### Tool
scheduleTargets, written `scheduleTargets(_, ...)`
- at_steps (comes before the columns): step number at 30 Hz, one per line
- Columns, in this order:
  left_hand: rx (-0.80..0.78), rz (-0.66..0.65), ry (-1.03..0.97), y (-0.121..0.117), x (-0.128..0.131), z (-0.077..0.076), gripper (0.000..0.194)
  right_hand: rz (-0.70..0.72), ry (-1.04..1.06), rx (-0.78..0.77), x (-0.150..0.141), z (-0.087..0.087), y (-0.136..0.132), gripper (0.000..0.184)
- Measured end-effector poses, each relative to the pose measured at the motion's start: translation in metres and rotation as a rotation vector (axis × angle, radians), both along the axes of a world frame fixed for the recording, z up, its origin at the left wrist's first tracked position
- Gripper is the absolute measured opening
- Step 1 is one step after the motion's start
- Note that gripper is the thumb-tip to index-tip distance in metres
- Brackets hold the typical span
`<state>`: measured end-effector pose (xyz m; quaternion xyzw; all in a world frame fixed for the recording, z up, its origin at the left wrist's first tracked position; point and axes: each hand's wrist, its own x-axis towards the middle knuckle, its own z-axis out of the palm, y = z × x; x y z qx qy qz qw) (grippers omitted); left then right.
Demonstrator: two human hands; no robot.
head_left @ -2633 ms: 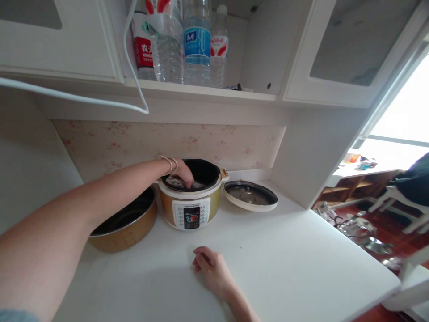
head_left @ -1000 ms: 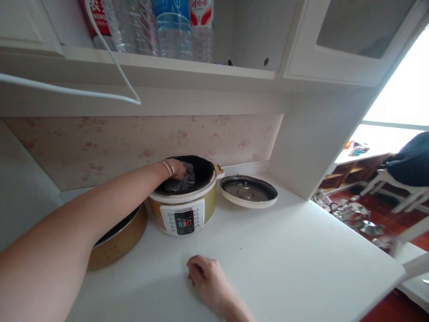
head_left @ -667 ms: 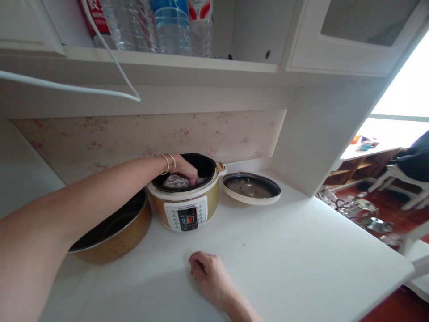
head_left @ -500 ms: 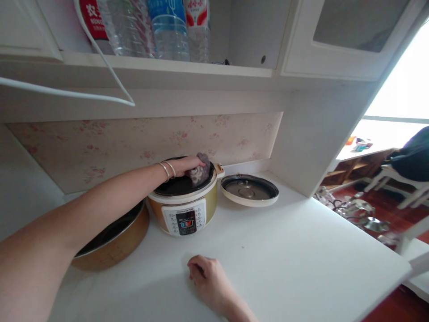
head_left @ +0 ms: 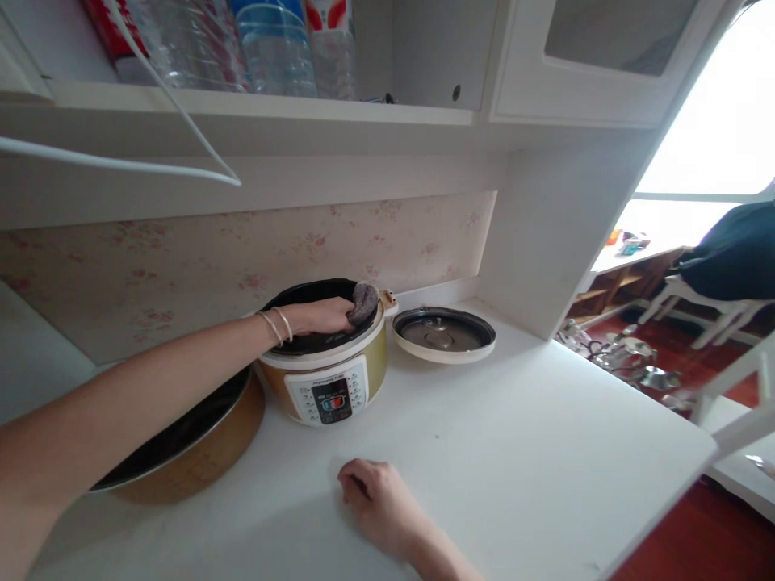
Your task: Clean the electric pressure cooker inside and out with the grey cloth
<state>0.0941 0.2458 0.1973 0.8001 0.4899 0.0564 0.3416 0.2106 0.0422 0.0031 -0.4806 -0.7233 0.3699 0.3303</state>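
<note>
My left hand [head_left: 327,315] is closed on a grey-brown cloth [head_left: 364,303] at the inside edge of an electric pressure cooker [head_left: 376,365]. The cooker has no lid on, and its inside is dark. Bracelets circle my left wrist. Below the cooker, my right hand [head_left: 375,494] rests on the white counter with its fingers curled in, holding nothing that I can see. Beside the cooker on the right lies its round lid [head_left: 438,340], underside up. On the left, partly behind my left forearm, stands a gold-brown pot [head_left: 227,440] with a dark inside.
White cable [head_left: 121,165] hangs across the upper left. Plastic bottles [head_left: 275,52] stand on the shelf [head_left: 266,101] above the counter [head_left: 484,476]. Past the counter's right edge are shiny metal items [head_left: 630,359] and a white chair [head_left: 678,298] with dark cloth over it.
My left hand has turned and lowered within the cooker, pressing the cloth against its right inner edge. The view has shifted slightly; my right hand stays in place.
</note>
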Motion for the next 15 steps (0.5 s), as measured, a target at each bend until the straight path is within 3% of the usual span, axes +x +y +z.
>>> scheduleTargets(4, -0.179, -0.181, 0.268, -0.002, -0.040, 0.024, 0.027, 0.002, -0.015, 0.005, 0.000, 0.001, -0.001, 0.023)
scheduleTargets(6, -0.154, -0.238, 0.458, 0.007, -0.054, 0.028, 0.019, 0.008, -0.011, 0.008, 0.000, 0.001, -0.002, 0.024)
scheduleTargets(8, -0.046, -0.262, 0.629, 0.020, -0.060, 0.024, 0.014, 0.015, -0.010, 0.007, 0.001, 0.000, -0.002, 0.025)
scheduleTargets(11, 0.261, -0.198, 0.764, 0.041, -0.056, 0.007, 0.016, 0.020, -0.015, 0.004, 0.000, -0.001, -0.002, 0.026)
scheduleTargets(15, 0.624, -0.218, 0.493, 0.062, -0.038, -0.015, 0.023, 0.029, -0.011, -0.003, 0.000, -0.001, -0.001, 0.026)
